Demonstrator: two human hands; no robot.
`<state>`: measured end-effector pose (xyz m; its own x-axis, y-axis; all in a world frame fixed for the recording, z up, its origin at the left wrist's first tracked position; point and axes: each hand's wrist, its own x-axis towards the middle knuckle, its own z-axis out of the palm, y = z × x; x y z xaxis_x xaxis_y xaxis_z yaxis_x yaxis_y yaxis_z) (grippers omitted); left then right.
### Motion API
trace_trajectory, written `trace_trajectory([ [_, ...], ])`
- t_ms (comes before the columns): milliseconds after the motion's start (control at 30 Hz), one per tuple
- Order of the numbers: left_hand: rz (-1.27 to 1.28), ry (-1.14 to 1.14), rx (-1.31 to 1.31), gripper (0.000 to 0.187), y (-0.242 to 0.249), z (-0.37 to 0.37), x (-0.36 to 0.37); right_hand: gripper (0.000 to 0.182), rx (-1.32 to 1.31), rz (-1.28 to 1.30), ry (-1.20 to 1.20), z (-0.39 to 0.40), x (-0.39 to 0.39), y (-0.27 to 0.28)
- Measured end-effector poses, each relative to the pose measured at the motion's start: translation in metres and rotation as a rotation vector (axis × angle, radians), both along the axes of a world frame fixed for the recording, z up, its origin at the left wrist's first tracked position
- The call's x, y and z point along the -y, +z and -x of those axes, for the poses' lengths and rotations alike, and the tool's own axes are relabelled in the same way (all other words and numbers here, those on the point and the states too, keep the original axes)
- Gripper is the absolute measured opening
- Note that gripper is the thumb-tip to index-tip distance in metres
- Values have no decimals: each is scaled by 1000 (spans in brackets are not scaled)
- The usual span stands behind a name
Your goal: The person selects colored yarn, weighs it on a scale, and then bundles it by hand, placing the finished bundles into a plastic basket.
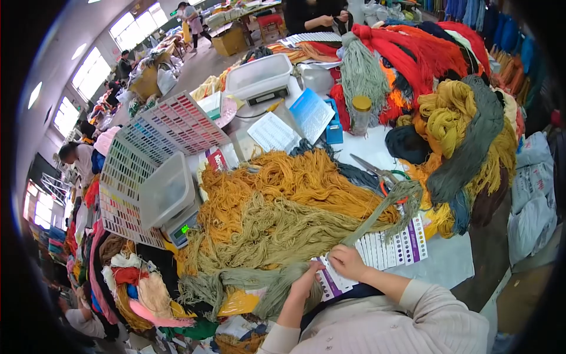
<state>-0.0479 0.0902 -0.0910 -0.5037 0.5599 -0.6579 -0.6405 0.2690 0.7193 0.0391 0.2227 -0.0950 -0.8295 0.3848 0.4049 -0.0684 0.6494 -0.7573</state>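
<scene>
My left hand is closed at the front table edge, around grey-green yarn that trails to the left. A short way to the right, my right hand is closed on the lower end of a grey-green strand, which slants up to the right. Under and beside my hands lie white cards with purple edges and rows of small dots. A big heap of olive yarn and orange-brown yarn spreads just beyond.
Scissors with red and green handles lie behind the strand. A clear tray sits on a scale beside a colour chart. Yarn piles stand at the right, with a lidded jar. Across the table is a person.
</scene>
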Motion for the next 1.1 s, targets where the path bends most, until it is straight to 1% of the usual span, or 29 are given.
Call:
trace_trajectory([
  [133, -11, -45, 0, 19, 1, 1, 1, 2, 10, -9, -1, 1, -1, 1],
  [267, -3, -67, -8, 19, -2, 2, 1, 3, 37, -15, -3, -2, 1, 1],
  [367, -25, -7, 32, 15, 1, 1, 0, 3, 38, -23, -7, -2, 2, 1],
  [700, -43, -11, 15, 15, 0, -1, 2, 3, 10, -25, -15, -1, 4, 2],
  [767, -50, 2, 48, 15, -3, 0, 2, 2, 10, -25, -5, -1, 3, -2],
  [867, -58, -18, 13, 12, -12, -1, 3, 1, 9, -24, -9, -1, 3, -4],
  [967, -21, -109, -37, 21, -12, 0, 4, 3, 6, -26, -12, -1, 4, -1],
  [1100, -32, -88, -13, 18, -14, 0, 5, 5, 2, -13, -23, 0, 4, -2],
])
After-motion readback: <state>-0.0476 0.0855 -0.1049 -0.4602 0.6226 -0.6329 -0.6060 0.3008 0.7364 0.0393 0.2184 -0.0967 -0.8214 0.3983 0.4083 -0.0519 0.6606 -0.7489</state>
